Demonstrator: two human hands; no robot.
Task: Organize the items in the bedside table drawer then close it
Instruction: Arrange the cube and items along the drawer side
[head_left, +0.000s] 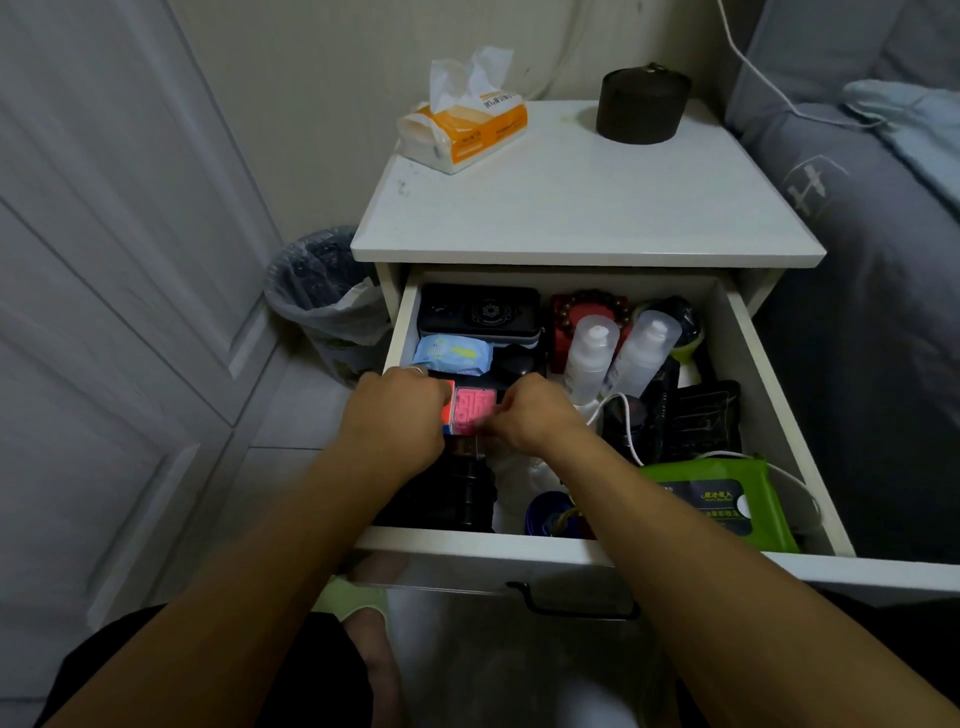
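Note:
The white bedside drawer (779, 415) stands pulled out, packed with items. Both hands reach into its left half around a pink box (474, 410). My left hand (397, 415) curls round the box's left side, and my right hand (530, 418) pinches its right edge. Behind the box lie a black case (478, 310) and a pale blue packet (453, 353). Two clear spray bottles (618, 351) lie in the middle. A green wipes pack (722, 499) sits at the front right, with black pouches (701, 415) and a white cable (626, 426) behind it.
On the table top (587, 208) sit an orange tissue pack (462, 130) and a dark round container (641, 104). A lined waste bin (322, 301) stands left of the table, a white door (104, 312) further left. A grey bed (872, 234) borders the right. The drawer handle (576, 605) faces me.

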